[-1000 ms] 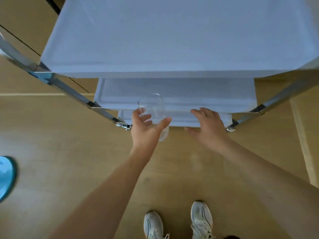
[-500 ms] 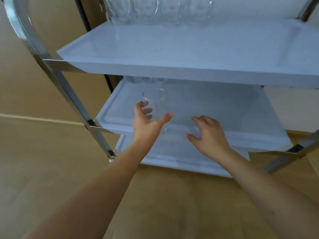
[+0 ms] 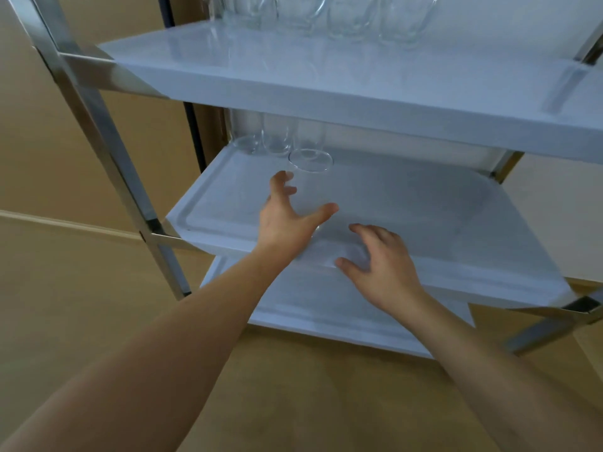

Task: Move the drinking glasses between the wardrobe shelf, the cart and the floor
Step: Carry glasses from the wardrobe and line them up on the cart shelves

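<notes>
My left hand [image 3: 287, 213] grips a clear drinking glass [image 3: 311, 177] upright, fingers and thumb curled round its lower body, over the cart's middle shelf [image 3: 456, 203]. My right hand [image 3: 381, 259] hovers with spread, relaxed fingers at the front edge of that shelf, holding nothing. Three more glasses [image 3: 277, 138] stand at the back left of the middle shelf. Several glasses [image 3: 326, 14] stand in a row at the back of the top shelf [image 3: 359, 79].
The cart has a chrome frame [image 3: 98, 119] and a white bottom shelf [image 3: 313, 308]. It stands on a wooden floor [image 3: 81, 288]. A beige wall and a dark vertical edge [image 3: 192, 125] lie behind it.
My view has risen from the floor and my feet toward the cart's shelves. My left hand has carried the glass up from near the bottom shelf to over the middle shelf. My right hand followed.
</notes>
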The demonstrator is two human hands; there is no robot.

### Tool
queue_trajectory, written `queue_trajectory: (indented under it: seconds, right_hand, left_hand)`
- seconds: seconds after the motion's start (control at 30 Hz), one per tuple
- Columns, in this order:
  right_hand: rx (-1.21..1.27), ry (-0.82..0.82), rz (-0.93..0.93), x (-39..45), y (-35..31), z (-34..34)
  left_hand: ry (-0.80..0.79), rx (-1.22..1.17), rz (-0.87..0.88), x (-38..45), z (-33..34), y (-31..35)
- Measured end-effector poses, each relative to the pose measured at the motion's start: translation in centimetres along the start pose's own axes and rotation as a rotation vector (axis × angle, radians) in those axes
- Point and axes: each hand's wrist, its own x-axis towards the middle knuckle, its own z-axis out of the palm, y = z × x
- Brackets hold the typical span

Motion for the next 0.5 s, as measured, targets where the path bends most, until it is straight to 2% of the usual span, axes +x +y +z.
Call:
queue_trajectory:
  seconds: [0.1,0.17,0.23,0.37,0.5]
  right_hand:
    - [0.035,0.012,0.006,0.7,-1.1,0.3]
    - [0.089,0.025,0.025,1.4,-2.1,0.5]
    - [0.154,0.040,0.048,2.1,-3.1,0.8]
    - [0.346,0.085,0.141,3.7,-5.4,1.5]
    - [0.436,0.138,0.140,5.1,-6.3,2.1]
  left_hand:
    - [-0.081,0.270,0.119,0.7,-1.9,-0.8]
    - [-0.177,0.541,0.189,1.2,-4.4,-2.1]
    - [-0.225,0.754,0.195,1.9,-6.7,-3.9]
    - [-0.203,0.860,0.150,3.4,-8.6,-6.2]
    - [-0.372,1.009,0.237,6.2,-7.8,-5.6]
